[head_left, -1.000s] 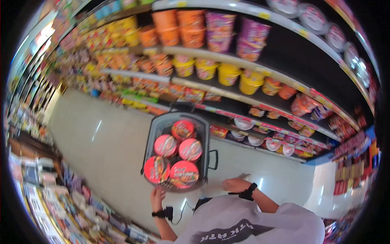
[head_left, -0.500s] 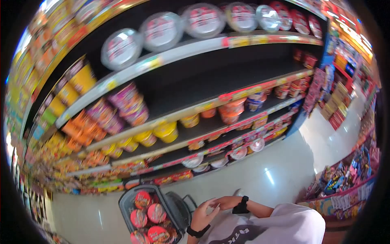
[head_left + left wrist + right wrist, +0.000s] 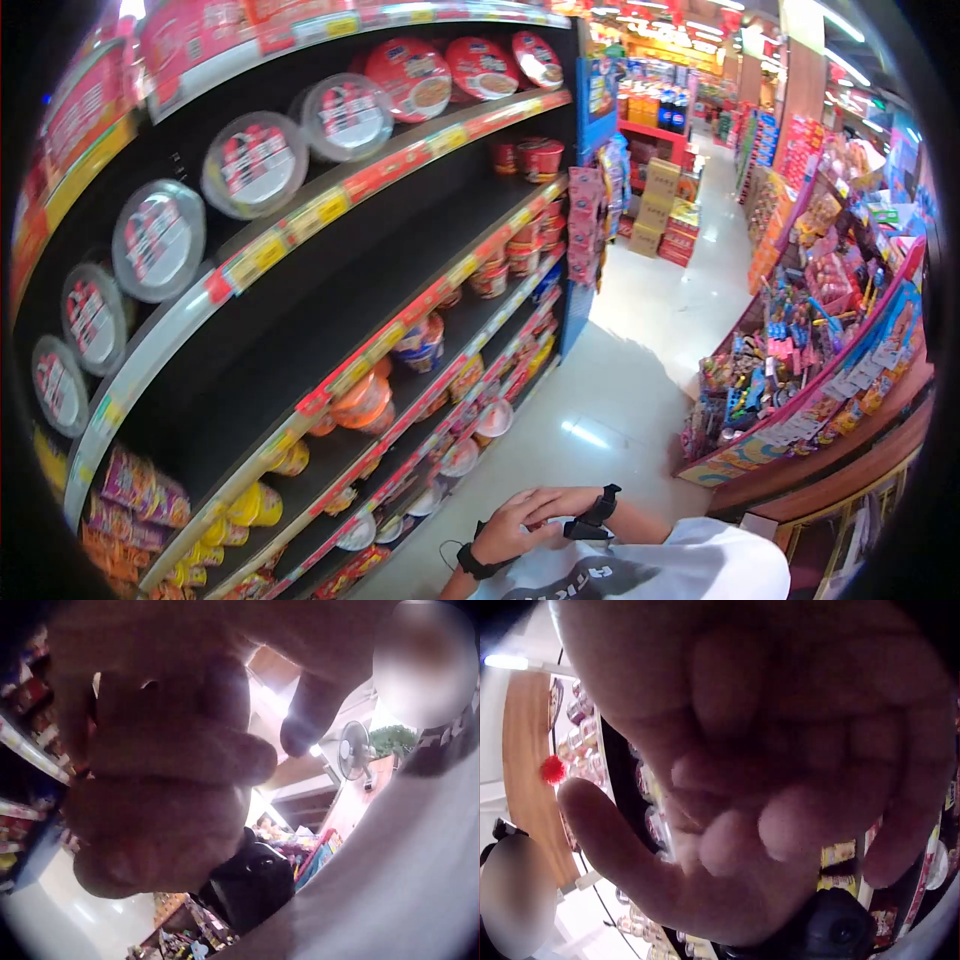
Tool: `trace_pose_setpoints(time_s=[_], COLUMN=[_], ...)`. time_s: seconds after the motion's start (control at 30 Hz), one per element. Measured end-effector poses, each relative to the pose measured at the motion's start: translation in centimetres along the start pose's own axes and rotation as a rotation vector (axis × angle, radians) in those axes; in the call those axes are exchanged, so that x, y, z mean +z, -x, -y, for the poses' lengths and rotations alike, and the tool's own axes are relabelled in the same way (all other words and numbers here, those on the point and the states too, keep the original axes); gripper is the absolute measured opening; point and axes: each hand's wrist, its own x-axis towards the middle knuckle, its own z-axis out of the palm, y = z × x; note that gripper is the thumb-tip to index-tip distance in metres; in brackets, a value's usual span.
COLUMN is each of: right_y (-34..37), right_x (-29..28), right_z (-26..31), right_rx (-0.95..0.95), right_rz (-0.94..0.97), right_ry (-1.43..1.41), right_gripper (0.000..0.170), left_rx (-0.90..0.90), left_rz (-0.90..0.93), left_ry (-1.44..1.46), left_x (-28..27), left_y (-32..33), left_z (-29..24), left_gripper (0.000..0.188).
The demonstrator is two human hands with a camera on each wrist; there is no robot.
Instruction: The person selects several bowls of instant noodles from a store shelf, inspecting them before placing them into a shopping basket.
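Observation:
Both hands meet low in front of the white shirt (image 3: 655,560) in the head view. The right hand (image 3: 560,503) lies across the left hand (image 3: 507,533), their fingers overlapping loosely, and no item shows in either. From the right wrist view, the left hand (image 3: 727,900) has its thumb spread away from the other fingers. Fingers of the right hand (image 3: 780,682) hang over its palm, partly hiding it. Each wrist bears a black strap; the right one's black camera (image 3: 255,881) also shows in the left wrist view, beside the dark, touching hands.
Shelves on the left hold lidded bowls (image 3: 255,165), red-lidded bowls (image 3: 408,80) and yellow tubs (image 3: 255,503). A tiled aisle (image 3: 640,330) runs ahead towards stacked cartons (image 3: 655,205). On the right stands a bin (image 3: 800,430) heaped with small packets.
The view has swung right along the shelves, and the basket of red-lidded tubs has left the frame. The hands, apart a second ago, came together and now lie one over the other.

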Motion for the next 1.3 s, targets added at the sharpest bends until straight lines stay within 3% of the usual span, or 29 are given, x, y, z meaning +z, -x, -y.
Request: trace_pose_setpoints(time_s=[0.03, 0.1, 0.2, 0.27, 0.3, 0.4, 0.43, 0.53, 0.6, 0.63, 0.73, 0.77, 0.9, 1.0, 1.1, 1.2, 1.3], right_y=[1.0, 1.8, 3.3, 4.6, 5.1, 6.3, 6.1, 5.1, 3.5, 3.0, 2.7, 2.4, 1.5, 0.2, -1.4, -2.3, -3.7], right_x=[-0.2, -3.0, -4.8, -5.0, -5.8, -8.6, -9.5, -15.8, -19.5, -21.5, -27.7, -29.6, -36.7, -39.0, -41.7, -43.3, -47.5], right_z=[-0.1, -4.4, -7.4, -5.0, -4.2, -2.5, -1.0, -3.3, -3.2, -2.6, 0.1, 0.7, 3.2, 8.0, 8.2, 12.3, 9.9], right_rx=[-0.051, 0.151, 0.184, 0.185, 0.145, -0.055, -0.003, 0.020, 0.136, 0.193, 0.141, 0.173, 0.047, 0.107, 0.121, 0.025, 0.007], right_rz=[-0.107, -0.233, -0.374, -0.470, -0.475, -0.398, -0.480, -0.424, -0.506, -0.550, -0.401, -0.401, -0.501, -0.583, -0.532, -0.440, -0.243], right_ry=[-0.080, -0.323, -0.638, -0.597, -0.597, -0.637, -0.667, -0.651, -0.558, -0.509, -0.187, -0.112, 0.160, -0.008, -0.350, -0.361, -0.481], right_gripper=[0.019, 0.020, 0.024, 0.019, 0.016, 0.011, 0.019, 0.015, 0.013, 0.013, 0.018, 0.029, 0.041, 0.035, 0.027, 0.021, 0.022], left_rx=[0.015, 0.056, 0.062, 0.105, 0.180, 0.036, 0.005, 0.014, 0.015, 0.020, 0.049, 0.071, -0.030, -0.028, -0.024, 0.085, 0.143], left_rz=[0.056, 0.176, 0.355, 0.419, 0.425, 0.558, 0.614, 0.642, 0.644, 0.637, 0.510, 0.449, 0.341, 0.195, 0.078, -0.063, -0.186], left_ry=[0.007, -0.174, -0.426, -0.439, -0.374, 0.348, 0.407, 0.222, -0.164, -0.355, 0.004, 0.056, 0.176, 0.218, 0.163, 0.014, -0.132], left_x=[0.2, 0.9, 2.1, 2.7, 2.9, 2.9, 2.7, 2.1, 0.4, -0.4, -1.9, -2.1, -3.3, -4.2, -5.4, -6.0, -6.8], left_y=[-1.6, -4.6, -8.9, -11.8, -13.2, -18.0, -19.8, -24.9, -27.9, -29.6, -33.9, -35.3, -41.1, -44.3, -46.4, -48.5, -50.8], left_z=[0.3, 1.6, 2.2, 2.8, 4.0, 7.5, 8.2, 10.4, 8.9, 8.4, 11.8, 12.8, 15.3, 15.9, 14.6, 14.8, 14.6], left_gripper=[0.050, 0.052, 0.056, 0.057, 0.052, 0.046, 0.044, 0.047, 0.048, 0.048, 0.047, 0.045, 0.041, 0.036, 0.029, 0.026, 0.024])
